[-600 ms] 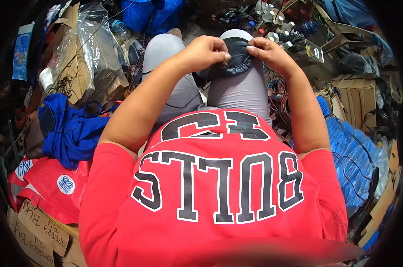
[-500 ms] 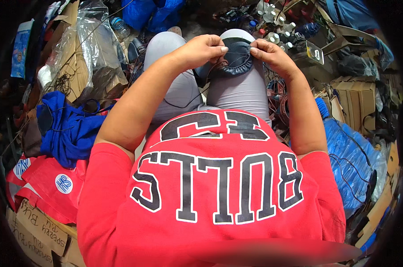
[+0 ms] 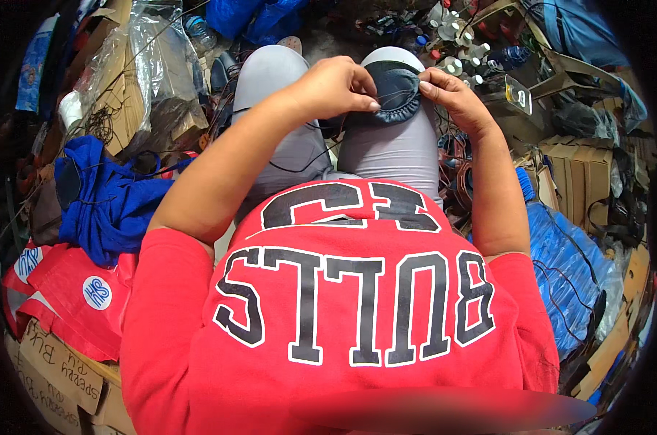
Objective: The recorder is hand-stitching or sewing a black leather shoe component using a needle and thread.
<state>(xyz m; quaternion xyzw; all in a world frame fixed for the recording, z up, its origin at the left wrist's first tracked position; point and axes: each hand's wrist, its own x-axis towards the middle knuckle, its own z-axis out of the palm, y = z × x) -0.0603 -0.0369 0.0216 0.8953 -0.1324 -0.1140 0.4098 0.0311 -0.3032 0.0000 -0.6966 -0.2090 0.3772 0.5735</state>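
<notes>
We see a black piece [image 3: 390, 87] with a puckered edge and a thin thread lying over it. It rests on the right leg [image 3: 390, 152], up by the knee. Just left of the black piece is the left hand [image 3: 341, 87], its fingers bent and the thumb tip close to the thread. We can't tell if those fingers are pinching anything. Just right of the black piece is the right hand [image 3: 455, 100], thumb and finger clamped on its edge.

Nearer to us than the black piece, the red shirt [image 3: 270, 377] has a big word and a number, dark with white rims, upside down. Far to the left of the black piece and nearer to us, a red bag [image 3: 60, 286] has round white stickers [image 3: 97, 292] with blue letters. Nearer still, a cardboard box [image 3: 56, 370] has dark handwriting. A blue pack [image 3: 37, 61] far left of the black piece has print too small for us to read. Bottles [image 3: 451, 30] stand beyond the black piece, to its right.
</notes>
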